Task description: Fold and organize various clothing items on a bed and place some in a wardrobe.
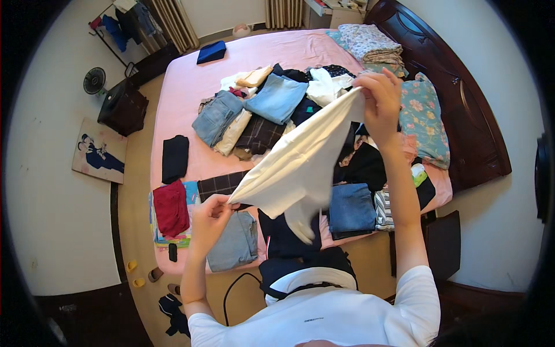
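A cream-white garment point(299, 156) is stretched in the air between my two hands, over the near side of the bed. My left hand point(212, 219) pinches its lower left corner, and my right hand point(381, 104) grips the upper right end, raised higher. Its lower part hangs loose and slightly blurred. What kind of garment it is, I cannot tell. Beneath it lies a dark navy garment point(288, 230). Folded light grey-blue jeans point(236, 243) are near my left hand, and folded blue jeans point(352, 208) lie below my right forearm.
A heap of clothes point(277, 97) covers the middle of the pink-sheeted bed point(173, 117). Folded red clothing point(171, 208), a black folded garment point(175, 158) and a phone-like black object point(173, 252) lie at left. A floral pillow point(422, 121) rests by the dark wooden headboard point(472, 117).
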{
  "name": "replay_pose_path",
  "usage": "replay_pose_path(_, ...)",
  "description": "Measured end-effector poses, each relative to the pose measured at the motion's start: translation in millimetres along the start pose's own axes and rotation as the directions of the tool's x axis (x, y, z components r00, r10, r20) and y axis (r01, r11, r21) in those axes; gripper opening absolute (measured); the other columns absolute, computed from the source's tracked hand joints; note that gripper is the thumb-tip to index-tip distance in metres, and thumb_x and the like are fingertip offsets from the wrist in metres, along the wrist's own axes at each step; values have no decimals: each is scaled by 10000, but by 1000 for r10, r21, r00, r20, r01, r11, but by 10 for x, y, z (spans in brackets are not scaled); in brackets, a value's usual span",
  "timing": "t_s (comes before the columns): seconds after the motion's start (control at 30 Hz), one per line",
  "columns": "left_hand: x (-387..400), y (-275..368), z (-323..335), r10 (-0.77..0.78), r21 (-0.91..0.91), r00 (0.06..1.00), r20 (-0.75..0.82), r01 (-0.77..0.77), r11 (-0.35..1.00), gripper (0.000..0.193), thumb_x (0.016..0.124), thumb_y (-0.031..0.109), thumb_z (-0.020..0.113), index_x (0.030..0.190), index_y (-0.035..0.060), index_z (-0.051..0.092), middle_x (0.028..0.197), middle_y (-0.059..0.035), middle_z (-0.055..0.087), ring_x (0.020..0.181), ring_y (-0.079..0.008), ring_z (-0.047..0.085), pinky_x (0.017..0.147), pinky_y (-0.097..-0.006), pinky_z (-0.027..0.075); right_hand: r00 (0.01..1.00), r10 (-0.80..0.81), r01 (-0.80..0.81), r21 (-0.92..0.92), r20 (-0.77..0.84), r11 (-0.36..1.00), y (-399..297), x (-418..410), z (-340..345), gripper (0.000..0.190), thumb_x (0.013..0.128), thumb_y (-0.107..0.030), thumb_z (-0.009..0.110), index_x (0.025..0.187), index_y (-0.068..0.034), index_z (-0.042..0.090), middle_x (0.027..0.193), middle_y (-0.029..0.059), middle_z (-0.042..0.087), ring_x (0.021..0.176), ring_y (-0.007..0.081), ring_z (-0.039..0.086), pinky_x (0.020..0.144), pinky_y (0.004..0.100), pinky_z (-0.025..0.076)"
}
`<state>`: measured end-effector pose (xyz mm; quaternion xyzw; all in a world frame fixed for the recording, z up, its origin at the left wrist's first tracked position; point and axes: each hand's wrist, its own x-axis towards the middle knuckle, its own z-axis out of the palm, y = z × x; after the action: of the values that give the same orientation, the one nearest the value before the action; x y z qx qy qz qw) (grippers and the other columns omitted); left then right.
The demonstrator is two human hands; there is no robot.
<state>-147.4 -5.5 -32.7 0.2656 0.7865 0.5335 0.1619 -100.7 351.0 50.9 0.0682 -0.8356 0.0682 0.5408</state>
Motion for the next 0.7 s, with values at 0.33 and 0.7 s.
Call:
replay_pose_path(0.33, -513, -23, 155, 199, 312, 979, 42, -202, 928, 200, 701, -21, 562, 899, -8, 588, 896, -147, 623, 745, -252, 632, 638, -291, 501, 962, -61, 68, -18, 265, 998, -131, -766, -679, 71, 683, -59, 563, 747, -86, 554, 821, 48, 591, 862, 224, 565, 817, 371, 373)
replay_pose_path(0.7, -1135, -1611, 1969, -56, 273, 624, 779, -258, 927, 102, 704, 62, 479, 753, 38, 566, 620, -187, 564, 627, -348, 577, 576, -448, 450, 610, 471, -353, -314, 637, 881, -422, -3646, -1322, 125, 642, -41, 537, 753, -97, 545, 888, 40, 548, 937, 243, 501, 790, 374, 380)
